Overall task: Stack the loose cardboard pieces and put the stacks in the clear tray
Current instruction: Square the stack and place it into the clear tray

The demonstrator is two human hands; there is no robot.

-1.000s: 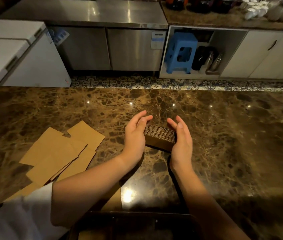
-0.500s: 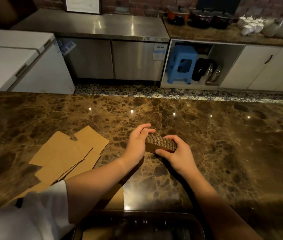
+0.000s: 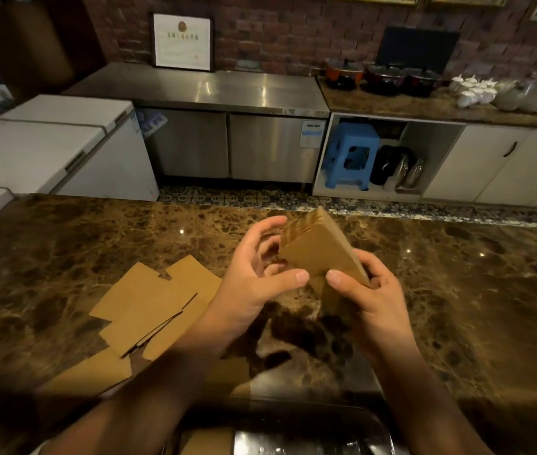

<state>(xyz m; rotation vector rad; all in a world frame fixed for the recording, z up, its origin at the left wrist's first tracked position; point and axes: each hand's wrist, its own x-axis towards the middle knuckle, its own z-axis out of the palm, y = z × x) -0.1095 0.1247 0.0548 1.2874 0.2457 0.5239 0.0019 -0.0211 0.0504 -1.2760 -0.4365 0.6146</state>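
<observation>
Both hands hold the stack point(image 3: 319, 249) of cardboard above the counter point(image 3: 457, 290), tilted up on edge so its flat brown face turns toward the person. The left hand point(image 3: 254, 284) cups the stack's left side, thumb pressed on the near face and fingers curled round the ribbed edge. The right hand point(image 3: 372, 297) grips the lower right corner, thumb on the face.

Loose pieces point(image 3: 155, 307) lie fanned and overlapping on the counter just left of the left forearm, some hidden under the arm. At the bottom edge sits the clear tray point(image 3: 310, 438), dark-rimmed, partly covered by both forearms; something brown shows in its left end, though I cannot tell what.

The counter is glossy brown marble with ceiling lights glinting in it. Beyond it runs a patterned tile floor, a white chest freezer point(image 3: 47, 149) on the left, steel cabinets point(image 3: 227, 142) in the middle, and a blue stool point(image 3: 351, 156) tucked in an open cupboard. A framed certificate point(image 3: 182, 41) leans on the brick wall; pots point(image 3: 382, 77) and white cups point(image 3: 474, 90) crowd the far worktop.
</observation>
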